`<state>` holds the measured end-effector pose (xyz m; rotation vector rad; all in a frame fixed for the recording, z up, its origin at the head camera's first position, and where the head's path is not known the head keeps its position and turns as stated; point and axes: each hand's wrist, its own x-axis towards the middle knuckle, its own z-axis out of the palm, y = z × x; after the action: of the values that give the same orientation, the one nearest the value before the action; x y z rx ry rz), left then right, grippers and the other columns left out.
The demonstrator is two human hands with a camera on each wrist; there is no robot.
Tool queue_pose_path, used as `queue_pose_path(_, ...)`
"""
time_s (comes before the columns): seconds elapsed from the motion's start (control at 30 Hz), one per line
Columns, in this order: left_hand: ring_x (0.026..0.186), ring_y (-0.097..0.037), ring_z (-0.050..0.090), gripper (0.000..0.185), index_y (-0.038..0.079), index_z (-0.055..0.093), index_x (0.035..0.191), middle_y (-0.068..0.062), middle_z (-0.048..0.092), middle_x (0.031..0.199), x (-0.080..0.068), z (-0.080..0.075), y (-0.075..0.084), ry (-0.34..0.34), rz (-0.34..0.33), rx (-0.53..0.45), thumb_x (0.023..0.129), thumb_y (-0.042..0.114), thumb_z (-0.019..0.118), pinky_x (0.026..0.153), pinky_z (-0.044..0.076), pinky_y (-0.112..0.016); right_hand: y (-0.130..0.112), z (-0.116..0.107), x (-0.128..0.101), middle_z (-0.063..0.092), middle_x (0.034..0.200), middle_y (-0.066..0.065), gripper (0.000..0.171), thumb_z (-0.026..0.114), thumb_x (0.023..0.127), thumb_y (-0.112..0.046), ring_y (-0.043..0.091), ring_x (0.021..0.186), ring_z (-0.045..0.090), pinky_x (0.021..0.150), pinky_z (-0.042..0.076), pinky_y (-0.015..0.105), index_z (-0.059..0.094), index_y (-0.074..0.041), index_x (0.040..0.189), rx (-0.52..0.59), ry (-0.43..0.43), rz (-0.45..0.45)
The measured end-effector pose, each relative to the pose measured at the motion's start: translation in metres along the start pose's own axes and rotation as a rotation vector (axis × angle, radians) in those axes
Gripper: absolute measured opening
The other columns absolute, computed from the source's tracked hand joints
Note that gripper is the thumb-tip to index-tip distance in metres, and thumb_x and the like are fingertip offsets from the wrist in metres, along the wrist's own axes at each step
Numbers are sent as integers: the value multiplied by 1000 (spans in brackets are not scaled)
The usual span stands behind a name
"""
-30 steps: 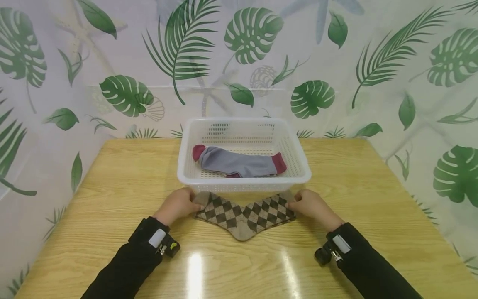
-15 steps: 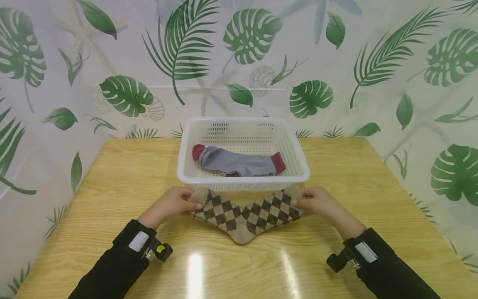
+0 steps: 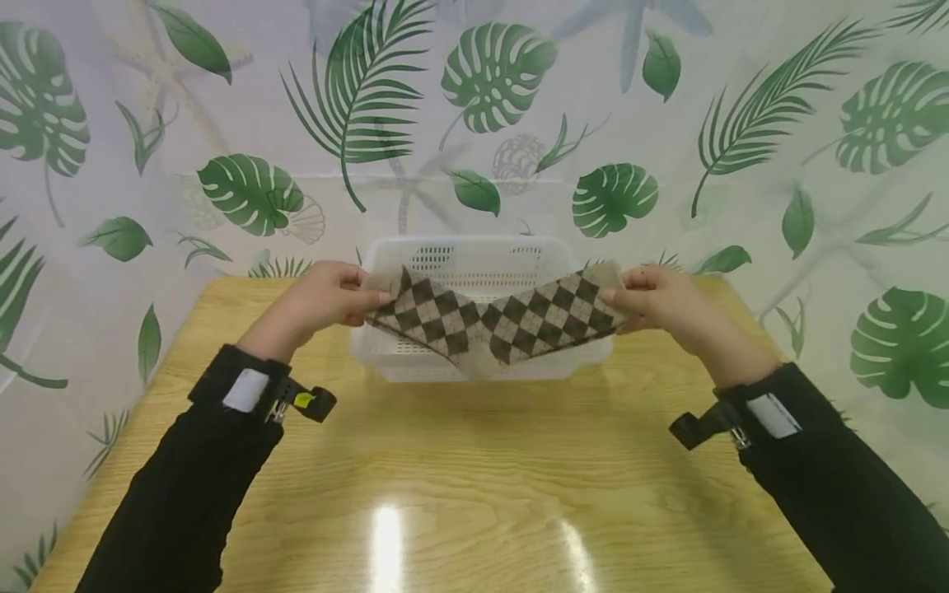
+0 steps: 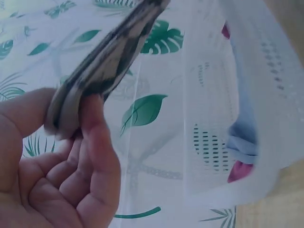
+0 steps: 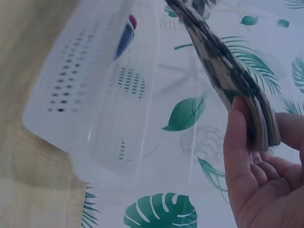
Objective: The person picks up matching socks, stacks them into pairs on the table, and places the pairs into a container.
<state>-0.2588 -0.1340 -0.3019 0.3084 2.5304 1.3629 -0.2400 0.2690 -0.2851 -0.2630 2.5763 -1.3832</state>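
A pair of argyle socks (image 3: pixel 544 317), beige with dark brown diamonds, hangs in the air in front of and above the white basket (image 3: pixel 474 372). At its left end my left hand (image 3: pixel 319 301) pinches the socks between thumb and fingers. My right hand (image 3: pixel 660 305) pinches the opposite end the same way. The middle sags slightly between them. Both wrist views show stacked layers of fabric at the pinched ends. Inside the basket lie grey-blue socks (image 4: pixel 244 109) with dark red ends, hidden from the head view by the argyle socks.
The basket stands on a wooden table (image 3: pixel 474 453) near its back edge. Behind it rises a white backdrop (image 3: pixel 519 189) printed with green leaves. Light glares off the table's front part.
Both hands have lifted the argyle socks off the table and moved them forward and up, from in front of the basket to over its front rim.
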Motion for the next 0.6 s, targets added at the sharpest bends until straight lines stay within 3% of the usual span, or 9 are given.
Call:
queue_pose_path(0.17, 87, -23, 62, 27, -1, 56, 94, -12, 56, 100, 31, 4, 14, 131, -23, -34, 97, 26, 60, 85, 54, -36, -13, 4, 37, 54, 88, 2, 34, 57, 99, -19, 5, 73, 60, 77, 57, 29, 57, 11, 114, 2, 104, 73)
queue_pose_path(0.27, 85, -24, 62, 25, 0, 58, 91, -10, 58, 94, 50, 17, 12, 181, -38, -29, 97, 24, 59, 76, 55, -31, -9, 14, 57, 55, 89, 5, 29, 58, 98, -17, 5, 67, 64, 74, 57, 29, 59, 11, 104, -18, 143, 118)
queue_pose_path(0.37, 73, -22, 57, 29, 2, 58, 81, -5, 54, 78, 68, 30, 5, 239, -85, 27, 97, 26, 60, 63, 47, -27, 1, 25, 74, 55, 86, 8, 24, 58, 97, -16, 9, 62, 66, 71, 58, 29, 59, 7, 90, -65, 161, 155)
queue_pose_path(0.43, 77, -25, 59, 30, -1, 64, 86, -8, 58, 80, 76, 38, -2, 284, -129, 43, 96, 27, 61, 66, 47, -31, 10, 34, 83, 59, 89, 14, 24, 58, 97, -15, 13, 63, 68, 73, 58, 32, 60, 6, 85, -119, 170, 174)
queue_pose_path(0.6, 84, -32, 70, 37, -8, 62, 109, -19, 62, 100, 89, 54, -20, 346, -228, -54, 95, 26, 56, 79, 56, -39, 28, 53, 97, 68, 89, 20, 22, 59, 92, -10, 25, 69, 71, 68, 57, 32, 62, 3, 75, -352, 229, 172)
